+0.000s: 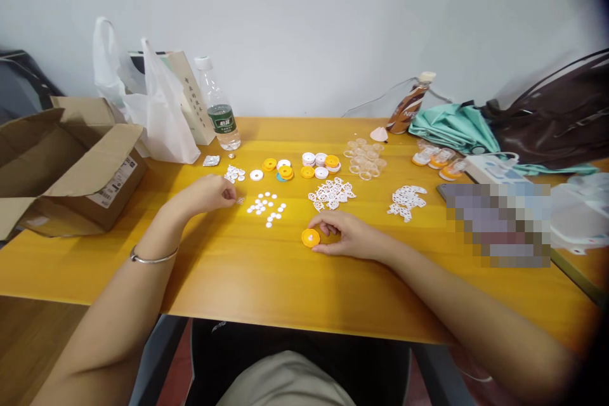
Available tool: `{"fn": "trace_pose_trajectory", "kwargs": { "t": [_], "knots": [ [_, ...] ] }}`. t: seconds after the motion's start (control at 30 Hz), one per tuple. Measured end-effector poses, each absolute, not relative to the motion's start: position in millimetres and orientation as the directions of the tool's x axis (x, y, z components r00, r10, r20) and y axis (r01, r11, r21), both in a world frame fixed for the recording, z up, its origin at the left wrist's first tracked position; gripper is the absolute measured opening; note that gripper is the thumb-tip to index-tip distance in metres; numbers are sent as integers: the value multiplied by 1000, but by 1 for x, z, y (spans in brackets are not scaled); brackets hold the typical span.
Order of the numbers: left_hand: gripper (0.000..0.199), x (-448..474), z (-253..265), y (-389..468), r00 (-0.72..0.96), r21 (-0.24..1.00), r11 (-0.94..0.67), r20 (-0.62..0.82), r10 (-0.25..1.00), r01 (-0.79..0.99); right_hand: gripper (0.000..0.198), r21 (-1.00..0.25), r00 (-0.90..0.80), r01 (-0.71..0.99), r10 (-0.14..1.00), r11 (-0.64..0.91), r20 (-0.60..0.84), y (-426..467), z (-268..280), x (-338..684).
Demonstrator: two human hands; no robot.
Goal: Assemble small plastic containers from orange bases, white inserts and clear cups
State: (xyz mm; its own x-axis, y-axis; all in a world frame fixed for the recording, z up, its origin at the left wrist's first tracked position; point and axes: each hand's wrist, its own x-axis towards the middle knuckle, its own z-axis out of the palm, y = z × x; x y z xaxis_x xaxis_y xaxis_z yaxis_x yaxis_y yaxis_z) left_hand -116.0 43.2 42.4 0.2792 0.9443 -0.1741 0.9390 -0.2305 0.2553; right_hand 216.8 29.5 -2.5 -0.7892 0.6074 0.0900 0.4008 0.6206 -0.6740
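Observation:
My right hand (345, 235) grips the rim of a round orange plastic disc (311, 238) between thumb and fingers; a small pale piece sits at its centre. My left hand (216, 193) is farther back on the left, fingertips pinched together at the table beside some tiny pale parts (240, 200). Whatever those fingertips hold is too small to make out. Between the hands lie scattered small white discs (261, 203). Behind my right hand is a heap of white openwork pieces (332, 194). Small white round parts (234, 174) lie just beyond my left hand.
Orange and white round cases (321, 162) stand at the back, beside clear rings (365, 158). More white cut-out pieces (406, 202) lie right. A cardboard box (104, 184), plastic bag (164, 120) and water bottle (219, 114) line the left; a brown-labelled bottle (410, 104) stands back right.

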Motion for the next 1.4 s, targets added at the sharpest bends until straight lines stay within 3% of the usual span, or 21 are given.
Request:
{"fn": "trace_pose_trajectory", "kwargs": {
  "t": [0.2, 0.33, 0.47, 0.53, 0.7, 1.17, 1.4],
  "knots": [
    [16, -118, 41, 42, 264, 284, -221, -120, 957, 933, 34, -690, -780, 396, 619, 606, 97, 30, -3, 217],
    [15, -112, 48, 38, 291, 286, -259, -75, 954, 922, 28, -684, -780, 402, 619, 609, 93, 30, -3, 216],
    [15, -86, 53, 26, 410, 485, -436, 166, 897, 758, 23, -648, -780, 408, 615, 643, 118, 29, -4, 214],
    [13, -66, 49, 18, 462, 511, -541, 285, 840, 668, 23, -638, -779, 403, 612, 657, 138, 29, -5, 212],
    [12, -20, 24, 0, 632, 383, -699, 304, 712, 603, 24, -629, -793, 362, 581, 688, 180, 30, -7, 211],
    [12, 2, -4, -7, 605, 376, -706, 363, 708, 600, 23, -606, -802, 336, 557, 721, 217, 31, -8, 210],
    [12, 0, -4, -7, 653, 223, -782, 445, 613, 582, 25, -649, -791, 328, 575, 686, 208, 30, -9, 209]
  ]
}}
